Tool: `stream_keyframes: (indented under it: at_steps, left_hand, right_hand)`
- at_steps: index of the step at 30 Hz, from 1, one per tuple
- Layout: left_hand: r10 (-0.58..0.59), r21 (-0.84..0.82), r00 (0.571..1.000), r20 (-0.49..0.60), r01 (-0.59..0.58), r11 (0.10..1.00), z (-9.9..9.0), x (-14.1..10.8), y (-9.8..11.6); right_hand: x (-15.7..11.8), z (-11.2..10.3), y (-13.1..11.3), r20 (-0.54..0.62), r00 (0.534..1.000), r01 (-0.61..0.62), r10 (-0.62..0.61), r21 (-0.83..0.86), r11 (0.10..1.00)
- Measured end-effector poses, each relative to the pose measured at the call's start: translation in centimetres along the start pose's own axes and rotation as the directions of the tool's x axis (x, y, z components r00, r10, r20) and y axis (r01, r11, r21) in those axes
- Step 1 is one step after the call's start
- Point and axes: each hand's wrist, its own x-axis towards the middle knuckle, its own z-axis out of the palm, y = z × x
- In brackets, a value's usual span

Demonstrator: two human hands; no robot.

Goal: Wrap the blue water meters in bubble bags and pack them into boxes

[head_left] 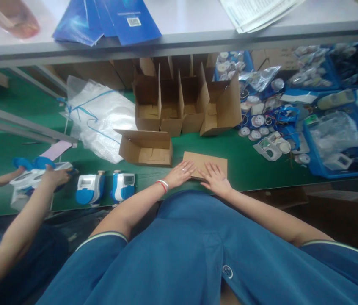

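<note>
A closed cardboard box (209,159) lies on the green table (245,165) right in front of me. My left hand (181,173) rests flat on its left part, fingers spread, with a ring and a red-and-white bracelet showing. On the front right part of the lid lies my right hand (216,178), palm down with the fingers apart. Just left of the closed box stands an open, unfilled cardboard box (153,154). Two blue-and-white meters (90,188) stand farther left.
Open boxes (191,103) stand in a row behind. Bubble bags (99,114) lie back left. Loose parts (258,123) and a blue tray (318,163) are right. Another person's hands (52,176) hold meters at left. A shelf (185,40) spans above with blue leaflets (134,21).
</note>
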Motion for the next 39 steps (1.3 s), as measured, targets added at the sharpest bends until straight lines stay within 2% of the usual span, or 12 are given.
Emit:
stream_keyframes:
  at_steps: [7,10,15,22,26,30,32,35,37,38,39]
  left_hand:
    - [-0.039,0.038,0.998,0.047,0.038,0.999,0.9,-0.2,-0.1]
    - [-0.038,0.053,0.998,0.045,0.036,0.998,1.2,-0.3,-0.2]
    - [-0.045,0.060,0.998,0.047,0.042,0.997,1.1,-0.3,-0.2]
    - [-0.040,0.021,0.998,0.044,0.040,0.999,0.7,-0.2,0.0]
    - [-0.067,-0.004,0.998,0.007,0.067,0.998,1.1,-0.3,0.0]
    - [-0.109,-0.027,0.994,-0.019,0.109,0.994,0.9,0.1,0.9]
    - [-0.133,-0.034,0.991,-0.022,0.132,0.991,0.3,0.0,1.8]
    - [-0.205,-0.041,0.978,-0.043,0.203,0.978,-1.0,-2.5,3.3]
    - [-0.329,-0.049,0.940,-0.087,0.326,0.944,-1.8,-6.5,3.7]
    - [-0.432,-0.053,0.893,-0.126,0.429,0.902,-2.1,-9.1,3.6]
    - [-0.558,-0.058,0.811,-0.177,0.557,0.829,-2.4,-12.0,3.2]
  right_hand:
    - [0.2,1.1,0.2,0.003,1.000,0.005,-0.005,0.016,1.000]
    - [0.1,0.4,0.8,0.014,1.000,0.023,-0.024,0.048,0.999]
    - [-0.1,-1.0,2.7,0.070,0.987,0.139,-0.143,0.064,0.988]
    - [-0.3,0.5,4.0,0.050,0.988,0.143,-0.146,0.055,0.988]
    - [-0.4,1.0,3.1,0.050,0.987,0.153,-0.153,0.016,0.988]
    - [-0.3,1.9,0.9,-0.012,1.000,0.016,-0.016,-0.052,0.999]
    - [-0.7,2.4,0.6,-0.046,0.999,-0.026,0.023,-0.067,0.997]
    - [-2.3,2.4,2.5,-0.068,0.997,-0.028,0.023,-0.075,0.997]
    - [-3.9,1.8,5.4,-0.100,0.992,-0.083,0.075,-0.079,0.993]
    - [-4.7,1.4,7.1,-0.118,0.987,-0.117,0.107,-0.082,0.990]
    - [-5.5,0.9,8.8,-0.135,0.983,-0.138,0.125,-0.091,0.986]
